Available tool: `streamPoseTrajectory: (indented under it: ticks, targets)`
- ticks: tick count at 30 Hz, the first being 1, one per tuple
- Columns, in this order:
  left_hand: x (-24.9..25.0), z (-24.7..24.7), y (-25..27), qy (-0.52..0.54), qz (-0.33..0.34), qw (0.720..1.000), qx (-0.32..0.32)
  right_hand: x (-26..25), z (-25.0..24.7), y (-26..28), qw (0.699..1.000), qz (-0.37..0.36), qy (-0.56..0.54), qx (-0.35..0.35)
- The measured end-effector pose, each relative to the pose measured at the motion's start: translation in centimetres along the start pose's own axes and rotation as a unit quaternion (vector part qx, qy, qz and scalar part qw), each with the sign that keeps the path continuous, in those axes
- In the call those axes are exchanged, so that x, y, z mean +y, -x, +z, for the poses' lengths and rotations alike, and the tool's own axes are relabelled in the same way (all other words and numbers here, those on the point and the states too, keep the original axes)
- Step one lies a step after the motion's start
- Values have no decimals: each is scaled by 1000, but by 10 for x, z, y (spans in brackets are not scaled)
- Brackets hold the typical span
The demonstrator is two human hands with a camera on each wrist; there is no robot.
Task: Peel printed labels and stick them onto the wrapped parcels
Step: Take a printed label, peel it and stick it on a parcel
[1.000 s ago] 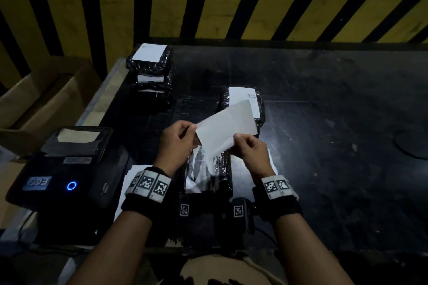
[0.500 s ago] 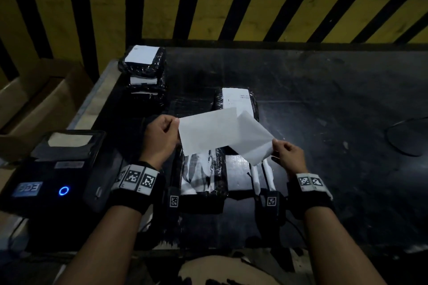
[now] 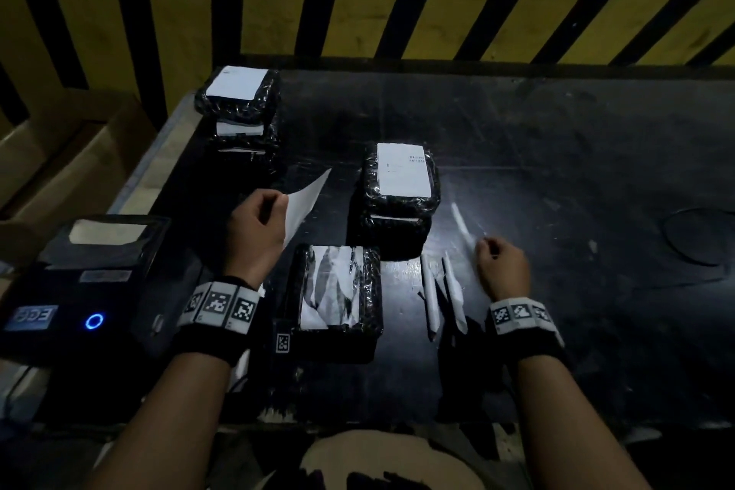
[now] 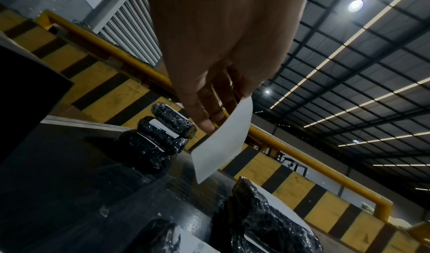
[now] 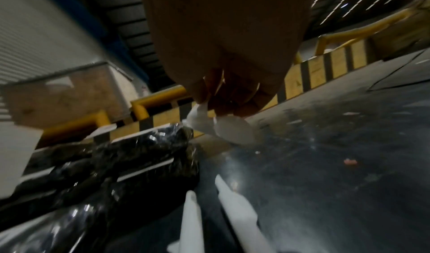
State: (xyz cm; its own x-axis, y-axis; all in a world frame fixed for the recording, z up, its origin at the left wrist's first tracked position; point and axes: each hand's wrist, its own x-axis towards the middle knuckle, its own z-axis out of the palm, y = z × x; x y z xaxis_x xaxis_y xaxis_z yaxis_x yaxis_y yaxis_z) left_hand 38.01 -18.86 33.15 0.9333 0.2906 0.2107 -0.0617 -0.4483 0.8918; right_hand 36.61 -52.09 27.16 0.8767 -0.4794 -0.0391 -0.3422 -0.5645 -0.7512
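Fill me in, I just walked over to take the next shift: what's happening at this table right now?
A person is labelling black wrapped parcels. The left hand holds a peeled white label above the table; the right hand pinches the curled backing strip, off to the right near two discarded rolled strips. The nearest parcel sits between the hands.

The right hand point(image 5: 223, 58) pinches a curled white backing strip point(image 5: 223, 128) (blurred) above the dark table point(image 5: 337, 174). Below lie two rolled white strips point(image 5: 235, 209), just beside a stack of black-wrapped parcels point(image 5: 130, 157). Behind stands a yellow-and-black striped barrier point(image 5: 325, 67).
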Motion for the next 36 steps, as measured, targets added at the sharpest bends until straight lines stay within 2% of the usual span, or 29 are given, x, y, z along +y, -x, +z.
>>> streamPoseTrajectory:
  ticks: [5,6,8,10,12,15,18,23,27,30,32,34,36]
  targets:
    - [-1,4,7,10,-23,1000,-1,26,46,-2,984,55,91,-140]
    - [-3,5,7,13,-29,999,-3,25,50,0,981,57,113,-146]
    - [-3,6,8,24,-37,999,-1,15,55,3,983,31,140,-114]
    - [-2,6,10,40,-50,998,-3,-5,57,5,992,-19,82,-90]
    - [0,5,14,52,-61,997,-18,-33,60,6,989,-50,-41,-130]
    - [6,5,22,80,-54,994,-58,-74,71,11,950,-22,-195,-243]
    - [11,2,29,69,-26,993,-92,-106,82,13,919,15,-268,-290]
    - [9,-2,39,53,23,988,-144,-131,86,19,911,48,-312,-266]
    - [-3,-7,46,22,44,985,-163,-134,91,21,919,53,-301,-249]
    - [-12,-8,52,-29,24,987,-156,-138,86,25,932,41,-279,-229]
    - [-15,-9,57,-48,5,989,-138,-140,83,28,948,7,-245,-201]
    - [-19,-10,61,-39,-19,991,-130,-141,83,29,962,-29,-218,-160]
    - [-24,-14,63,-10,-46,987,-151,-141,84,27,969,-40,-209,-121]
